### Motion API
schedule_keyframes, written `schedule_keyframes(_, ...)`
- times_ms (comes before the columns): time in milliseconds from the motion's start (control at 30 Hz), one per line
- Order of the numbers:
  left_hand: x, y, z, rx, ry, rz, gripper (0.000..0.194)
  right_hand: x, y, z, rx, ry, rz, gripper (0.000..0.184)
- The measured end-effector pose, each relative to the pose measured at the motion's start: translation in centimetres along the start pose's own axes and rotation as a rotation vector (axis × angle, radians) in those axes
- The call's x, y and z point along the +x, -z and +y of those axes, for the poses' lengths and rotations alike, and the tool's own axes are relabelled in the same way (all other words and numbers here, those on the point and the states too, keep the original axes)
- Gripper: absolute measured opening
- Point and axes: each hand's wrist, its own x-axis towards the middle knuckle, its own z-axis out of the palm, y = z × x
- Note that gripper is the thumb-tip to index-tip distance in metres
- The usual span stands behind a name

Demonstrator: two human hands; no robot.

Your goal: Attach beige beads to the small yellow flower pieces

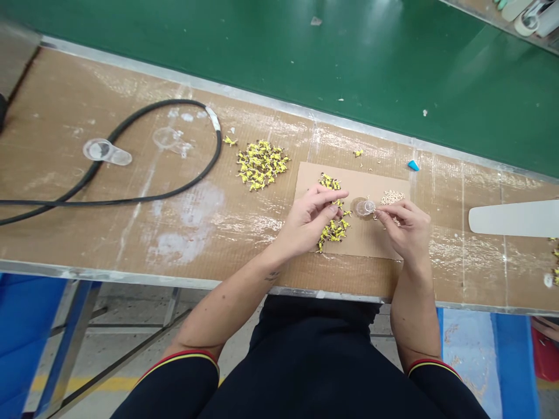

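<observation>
The small clear plastic cup is sitting right at the fingertips of the right hand, which is pinching it between thumb and forefinger over a flat tan cardboard sheet. That light fingertip pinch is giving good control on something this tiny. The left hand is closing into a pinch just above a heap of little yellow parts, though I can't tell whether it's gripping one. A patch of tiny beige beads is lying just past the cup, while a bigger yellow pile is sitting off the sheet on the worn cardboard-covered tabletop.
</observation>
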Motion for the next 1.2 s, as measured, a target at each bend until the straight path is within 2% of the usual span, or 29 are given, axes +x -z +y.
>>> schedule_keyframes(200, -0.5, -1.1, 0.1, -0.076, 0.055, -0.104, 0.023, -0.5, -0.1, -1.5, 0.206, 0.105, 0.136, 0.008)
schedule_keyframes(300, -0.8, -1.7, 0.0, -0.131, 0.087, -0.126, 0.024, -1.0, -0.5, -2.2, 0.293, 0.173, 0.140, 0.014)
schedule_keyframes(500, -1.2, -2.2, -0.1, -0.142, 0.131, -0.093, 0.023, -1.4, -1.2, -3.2, 0.378, 0.242, 0.098, 0.021)
schedule_keyframes(733, -1.2, -2.1, -0.4, -0.165, 0.101, -0.105, 0.023, -1.6, -1.4, -3.1, 0.349, 0.221, 0.120, 0.006)
schedule_keyframes(967, -1.0, -2.1, -0.5, -0.213, 0.060, -0.130, 0.018, -1.5, -1.6, -3.3, 0.365, 0.249, 0.121, 0.010)
schedule_keyframes(1100, -0.8, -2.1, -0.4, -0.243, 0.084, -0.095, 0.015, -1.6, -1.7, -3.3, 0.333, 0.257, 0.135, 0.012)
schedule_keyframes(1200, -0.7, -2.1, -0.6, -0.239, 0.143, -0.022, 0.016, -1.7, -1.8, -3.3, 0.322, 0.215, 0.144, 0.008)
